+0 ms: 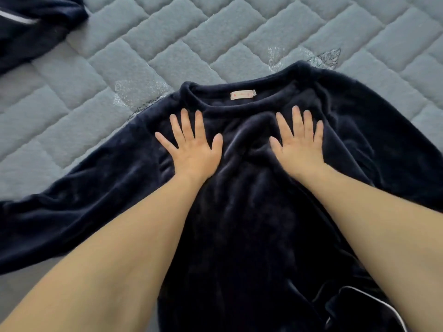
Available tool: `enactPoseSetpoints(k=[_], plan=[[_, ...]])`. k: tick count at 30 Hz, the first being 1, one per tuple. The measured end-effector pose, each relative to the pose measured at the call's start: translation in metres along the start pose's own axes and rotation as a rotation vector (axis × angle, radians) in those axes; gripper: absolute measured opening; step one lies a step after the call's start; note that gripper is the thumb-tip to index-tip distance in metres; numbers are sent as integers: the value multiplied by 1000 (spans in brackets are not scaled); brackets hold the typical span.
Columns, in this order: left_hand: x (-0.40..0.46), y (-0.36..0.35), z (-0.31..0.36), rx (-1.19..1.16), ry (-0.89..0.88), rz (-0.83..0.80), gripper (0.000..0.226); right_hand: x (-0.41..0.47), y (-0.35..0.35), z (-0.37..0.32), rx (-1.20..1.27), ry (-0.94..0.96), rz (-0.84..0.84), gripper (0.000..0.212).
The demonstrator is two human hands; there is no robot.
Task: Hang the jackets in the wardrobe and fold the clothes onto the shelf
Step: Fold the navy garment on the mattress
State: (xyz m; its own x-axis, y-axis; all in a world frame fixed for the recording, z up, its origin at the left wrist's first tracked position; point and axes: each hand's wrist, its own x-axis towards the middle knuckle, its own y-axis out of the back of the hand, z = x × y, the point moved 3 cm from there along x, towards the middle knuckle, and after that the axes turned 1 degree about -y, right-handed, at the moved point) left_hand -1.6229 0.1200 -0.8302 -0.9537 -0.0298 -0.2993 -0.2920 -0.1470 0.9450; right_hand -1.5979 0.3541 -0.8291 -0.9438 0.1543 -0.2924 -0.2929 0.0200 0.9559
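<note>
Navy fleece top [251,212] spread flat on quilted bed [167,44], neck away from person.
L hand [191,147] & R hand [299,149] press chest w/ fingers splayed, gripping nothing; sleeves run out sideways.

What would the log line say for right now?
stage: smoothing before fold | left hand: flat on navy fleece top | right hand: flat on top | surface: quilted grey mattress | folded: not yet

You see a dark navy top [251,212] with a pale pink label [242,94]. The quilt [215,32] is grey-blue, with a brick pattern. Another navy garment [31,27] has a white stripe.
</note>
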Motion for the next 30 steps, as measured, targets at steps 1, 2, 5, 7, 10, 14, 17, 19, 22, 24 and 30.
enactPoseSetpoints(k=[1, 2, 5, 7, 10, 14, 17, 19, 22, 24, 30], plan=[[0, 4, -3, -53, -38, -54, 75, 0, 6, 3, -1, -27, -74, 63], [-1, 12, -9, -111, -84, -107, 73, -2, 16, 2, 0, -67, -124, 63], [-26, 52, -59, -204, -240, -100, 65, -22, 47, -41, 67, -164, -17, 65], [-60, 74, -114, -158, -263, -7, 63, -54, 56, -101, 134, -69, 59, 69], [-107, 93, -221, -40, -118, 4, 70, -105, 57, -209, 194, 284, 82, 72], [-151, 107, -367, -56, 151, -120, 78, -143, 62, -338, 209, 579, -46, 60], [-178, 110, -441, -56, 267, -53, 69, -164, 65, -415, 244, 630, -133, 56], [-182, 114, -476, -255, 452, 128, 63, -171, 64, -454, 243, 644, -170, 54], [-177, 111, -508, -881, 638, -50, 68, -167, 56, -494, 186, 624, -160, 59], [-173, 105, -515, -1007, 498, -267, 47, -161, 51, -510, 101, 588, -181, 66], [-197, 117, -503, -922, 196, -367, 23, -146, 52, -516, -103, 413, -264, 31]])
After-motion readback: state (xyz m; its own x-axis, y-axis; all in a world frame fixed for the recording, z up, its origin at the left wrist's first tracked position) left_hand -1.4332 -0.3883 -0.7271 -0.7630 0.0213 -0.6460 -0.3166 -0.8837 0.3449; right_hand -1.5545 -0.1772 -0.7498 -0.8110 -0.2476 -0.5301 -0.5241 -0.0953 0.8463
